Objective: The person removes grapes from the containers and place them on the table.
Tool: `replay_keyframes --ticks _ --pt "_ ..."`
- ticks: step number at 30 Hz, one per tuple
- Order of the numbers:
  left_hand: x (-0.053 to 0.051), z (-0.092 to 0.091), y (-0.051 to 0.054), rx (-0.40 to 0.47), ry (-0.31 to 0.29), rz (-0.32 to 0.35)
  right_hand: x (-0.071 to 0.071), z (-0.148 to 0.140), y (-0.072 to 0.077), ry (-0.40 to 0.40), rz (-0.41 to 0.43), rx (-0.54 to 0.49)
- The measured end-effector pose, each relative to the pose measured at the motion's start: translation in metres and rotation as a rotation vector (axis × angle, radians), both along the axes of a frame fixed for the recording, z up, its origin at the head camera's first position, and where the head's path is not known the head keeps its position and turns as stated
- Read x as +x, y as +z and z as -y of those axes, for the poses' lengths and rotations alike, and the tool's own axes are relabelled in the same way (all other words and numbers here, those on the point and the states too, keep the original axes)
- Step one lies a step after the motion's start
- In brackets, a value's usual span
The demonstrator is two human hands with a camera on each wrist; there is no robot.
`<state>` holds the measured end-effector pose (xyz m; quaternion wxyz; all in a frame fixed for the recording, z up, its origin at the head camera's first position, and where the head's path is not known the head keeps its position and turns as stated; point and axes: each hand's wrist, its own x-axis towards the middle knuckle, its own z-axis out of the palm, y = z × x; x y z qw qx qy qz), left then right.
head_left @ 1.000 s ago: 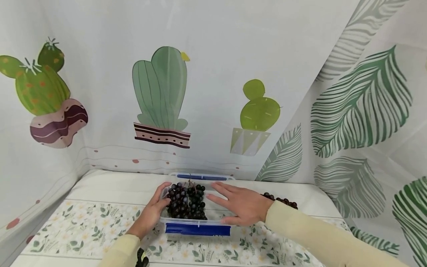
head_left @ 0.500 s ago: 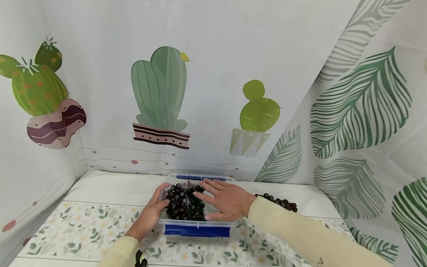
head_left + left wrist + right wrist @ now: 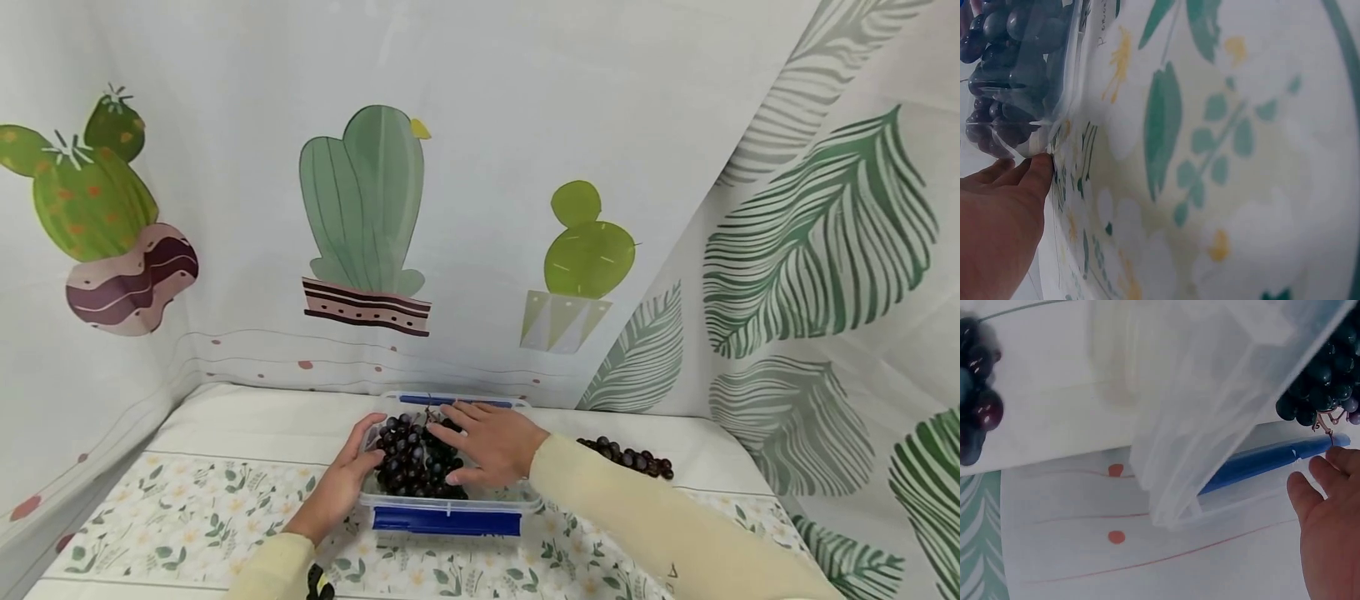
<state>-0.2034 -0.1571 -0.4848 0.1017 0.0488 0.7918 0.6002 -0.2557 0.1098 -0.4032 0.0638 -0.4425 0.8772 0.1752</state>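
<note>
Dark grapes [image 3: 405, 471] inside clear container [image 3: 498, 505], left grip [image 3: 341, 479] snug round its side, right grip [image 3: 495, 446] wide, empty, over the grapes.

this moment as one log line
left hand: touches box | right hand: over grapes inside | box: open | other grapes: right of box

head: bright, soft, even | left wrist: dim, tablecloth [image 3: 1210, 187] blurred | right wrist: cool-toned, grapes [image 3: 986, 407] glinting

High head view facing forward-down, near wrist views from either side, clear box [image 3: 446, 522] shared
</note>
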Motion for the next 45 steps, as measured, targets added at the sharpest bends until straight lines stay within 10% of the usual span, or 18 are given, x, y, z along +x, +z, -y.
replay_keyframes --ticks 24,45 --pt "0.001 -0.001 0.001 0.009 0.000 -0.014 -0.009 0.048 -0.013 -0.205 0.070 0.050" --pt "-0.003 0.000 0.000 0.001 0.001 -0.012 -0.021 0.061 -0.021 -0.504 0.395 -0.196"
